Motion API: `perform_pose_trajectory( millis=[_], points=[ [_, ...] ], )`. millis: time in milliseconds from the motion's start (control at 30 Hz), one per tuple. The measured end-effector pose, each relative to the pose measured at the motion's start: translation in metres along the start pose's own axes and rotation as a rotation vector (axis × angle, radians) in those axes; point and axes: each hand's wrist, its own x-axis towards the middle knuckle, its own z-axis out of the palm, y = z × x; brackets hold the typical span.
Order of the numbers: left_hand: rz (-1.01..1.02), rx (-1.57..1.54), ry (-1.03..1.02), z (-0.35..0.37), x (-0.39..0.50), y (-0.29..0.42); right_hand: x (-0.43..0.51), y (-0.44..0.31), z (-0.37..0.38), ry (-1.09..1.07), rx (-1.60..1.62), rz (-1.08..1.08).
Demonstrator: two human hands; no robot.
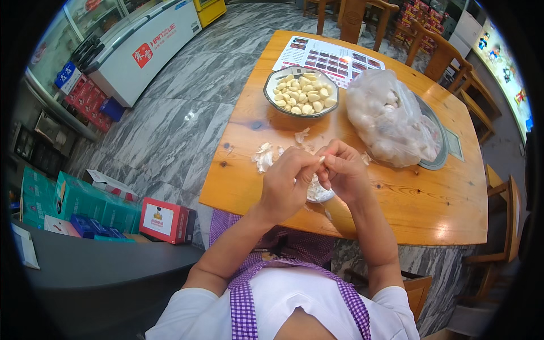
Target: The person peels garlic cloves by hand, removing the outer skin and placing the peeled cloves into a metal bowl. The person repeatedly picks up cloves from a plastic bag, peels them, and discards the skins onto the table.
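My left hand (290, 176) and my right hand (343, 170) meet over the near part of the wooden table, fingertips pinching one small garlic clove (321, 159) between them. Beneath them, partly hidden, is a small white dish heaped with garlic skins (318, 190). More papery skins (263, 157) lie on the wood to the left. Beyond my hands stands a dark-rimmed bowl (271, 98) full of peeled garlic cloves (304, 94). To its right, a clear plastic bag (382, 121) of garlic bulbs rests partly on a round grey tray (442, 146).
A printed menu sheet (329, 59) lies under the bowl's far side. Wooden chairs (440, 53) stand beyond and to the right of the table (416, 199). On the left are cartons (168, 220) and a white chest freezer (146, 46).
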Motion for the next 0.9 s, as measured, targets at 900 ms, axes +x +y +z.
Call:
perform_pose_trajectory(
  millis=[900],
  points=[
    [-0.581,-0.553,0.07,0.012,-0.01,-0.007,0.003,0.007,0.003,0.256,-0.3,-0.067]
  ],
)
